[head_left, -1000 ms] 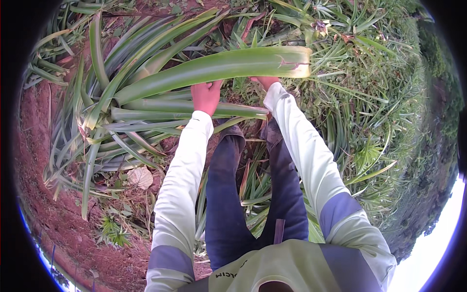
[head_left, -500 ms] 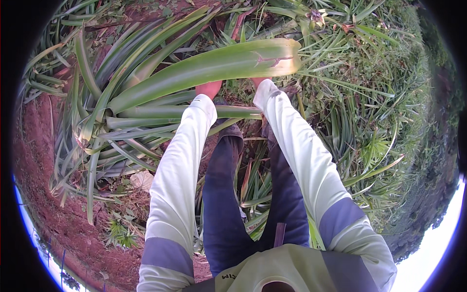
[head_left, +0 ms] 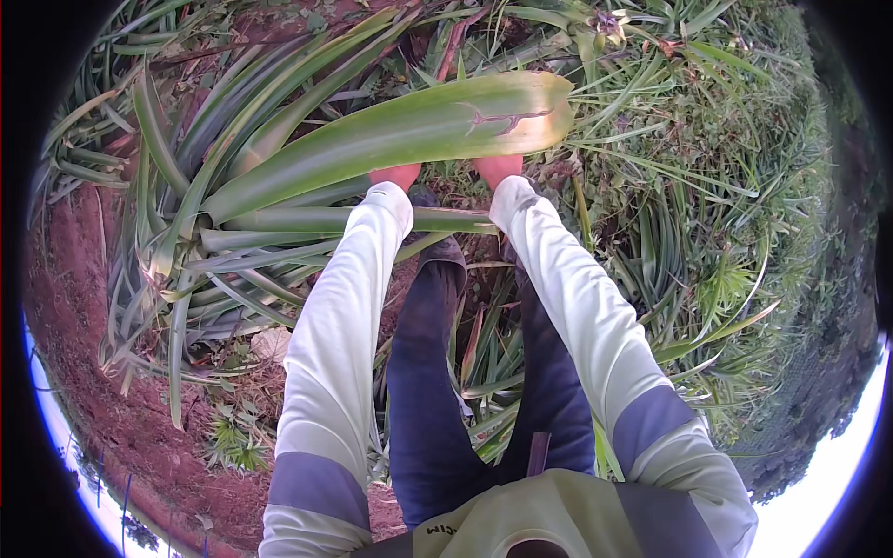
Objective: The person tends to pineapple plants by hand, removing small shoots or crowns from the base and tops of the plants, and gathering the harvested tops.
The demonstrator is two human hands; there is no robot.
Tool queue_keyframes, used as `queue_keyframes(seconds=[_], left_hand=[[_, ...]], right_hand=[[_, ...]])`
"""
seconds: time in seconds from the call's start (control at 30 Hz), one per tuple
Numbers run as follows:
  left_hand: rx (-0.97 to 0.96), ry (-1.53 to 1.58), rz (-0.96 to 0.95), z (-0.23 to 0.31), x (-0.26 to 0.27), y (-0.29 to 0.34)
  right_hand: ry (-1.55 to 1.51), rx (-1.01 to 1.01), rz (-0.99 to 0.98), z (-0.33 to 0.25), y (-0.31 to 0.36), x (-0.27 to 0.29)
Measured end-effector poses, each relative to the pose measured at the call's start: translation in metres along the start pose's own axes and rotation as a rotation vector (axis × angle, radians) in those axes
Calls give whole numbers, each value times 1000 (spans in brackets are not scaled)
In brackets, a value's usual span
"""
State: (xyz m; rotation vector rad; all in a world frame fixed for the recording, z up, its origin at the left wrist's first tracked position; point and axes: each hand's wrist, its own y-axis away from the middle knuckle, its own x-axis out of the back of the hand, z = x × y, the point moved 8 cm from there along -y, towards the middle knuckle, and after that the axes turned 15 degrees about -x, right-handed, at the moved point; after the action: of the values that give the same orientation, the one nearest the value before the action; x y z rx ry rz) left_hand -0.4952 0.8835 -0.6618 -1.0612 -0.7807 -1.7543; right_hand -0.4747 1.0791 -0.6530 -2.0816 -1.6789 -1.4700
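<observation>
A broad, long green leaf [head_left: 372, 139] arches across the upper middle, from a cluster of strap-like leaves on the left to a pale, blunt tip. Near the tip it has a dark reddish crack. My left hand [head_left: 397, 176] reaches under the leaf's near edge around mid-length. Closer to the tip, my right hand [head_left: 499, 167] is at the same edge, partly behind the leaf. The leaf hides the fingers of both hands, so their grip does not show. Just below my hands, a narrower thick leaf [head_left: 307, 219] runs sideways, passing beneath my left sleeve.
The large leafy plant [head_left: 186, 242] spreads over the left side, above reddish soil [head_left: 102, 446]. Grass and narrow leaves [head_left: 670, 214] fill the right. A pale stone [head_left: 271, 345] lies left of my left forearm. My trousered legs [head_left: 428, 372] stand among leaves.
My right hand has shifted slightly nearer and more of it shows below the leaf. The leaf's tip has moved a little left. My left hand is almost unchanged.
</observation>
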Motion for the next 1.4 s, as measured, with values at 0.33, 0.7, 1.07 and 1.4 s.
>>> queue_keyframes(seconds=[0.33,0.7,1.07,1.4], left_hand=[[-40,-87,23,5,4,8],[83,-62,-109,2,-13,17],[155,32,-68,-2,-34,42],[222,194,-95,13,-56,66]], right_hand=[[-47,40,127,2,12,7],[-165,-36,197,19,31,16],[-239,-84,73,41,40,3],[-286,-27,46,87,46,-11]])
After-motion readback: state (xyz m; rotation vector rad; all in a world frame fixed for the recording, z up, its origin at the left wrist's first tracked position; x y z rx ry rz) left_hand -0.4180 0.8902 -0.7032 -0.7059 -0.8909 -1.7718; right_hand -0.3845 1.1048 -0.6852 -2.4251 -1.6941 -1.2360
